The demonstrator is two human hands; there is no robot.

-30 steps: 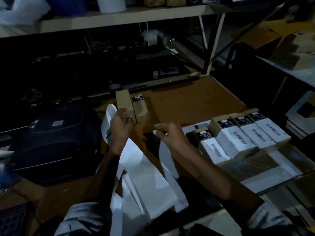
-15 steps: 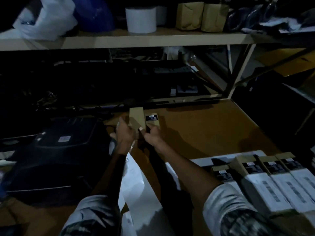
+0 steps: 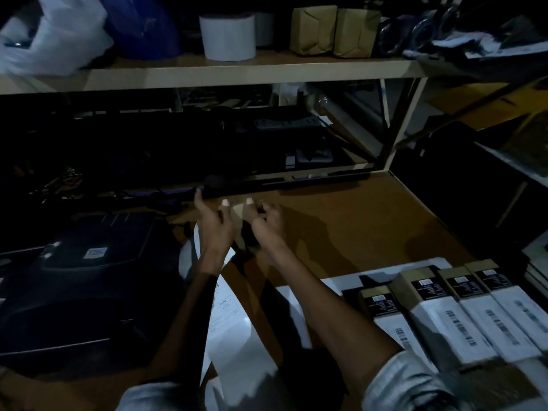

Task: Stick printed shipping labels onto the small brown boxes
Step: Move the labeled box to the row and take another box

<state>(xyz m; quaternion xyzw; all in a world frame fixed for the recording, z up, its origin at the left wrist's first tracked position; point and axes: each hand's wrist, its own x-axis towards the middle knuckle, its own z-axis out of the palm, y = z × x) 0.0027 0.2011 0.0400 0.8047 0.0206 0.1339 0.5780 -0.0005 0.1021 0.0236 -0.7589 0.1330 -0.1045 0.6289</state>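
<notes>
Both hands, left hand and right hand, grip a blurred small brown box above the surface, labelled boxes nearby.

- The small brown box shows only as a blurred tan sliver between the left hand and the right hand, so the grip on it cannot be told.
- The space under the shelf, across the middle left of the frame, is too dark to make out.
- The labelled boxes at lower right are cut off by the frame's edge, and their print is too smeared to read.
- The dark printer at left runs off the edge.
- The paper strip passes behind the left forearm.
</notes>
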